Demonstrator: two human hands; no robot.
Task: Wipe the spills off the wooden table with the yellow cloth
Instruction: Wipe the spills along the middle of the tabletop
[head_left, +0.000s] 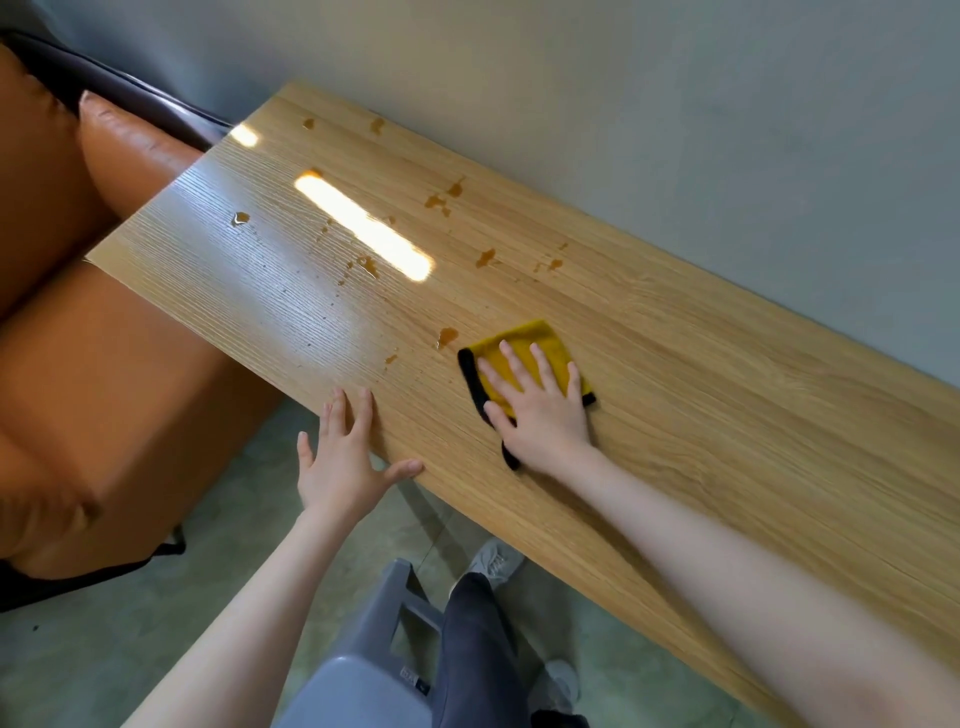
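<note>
Right hand (540, 410) lies flat, fingers straight and spread, pressing yellow cloth (524, 345) onto wooden table (727, 415) near its front edge. Left hand (340, 457) open, fingers splayed on that edge. Amber spills (447, 335) just left of cloth.

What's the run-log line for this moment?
right hand flat on yellow cloth | left hand open on wooden table edge | brown spills remain beyond cloth

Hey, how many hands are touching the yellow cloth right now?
1. The right hand lies flat, fingers spread, on the yellow cloth. The left hand rests apart at the wooden table edge, off the cloth.
</note>
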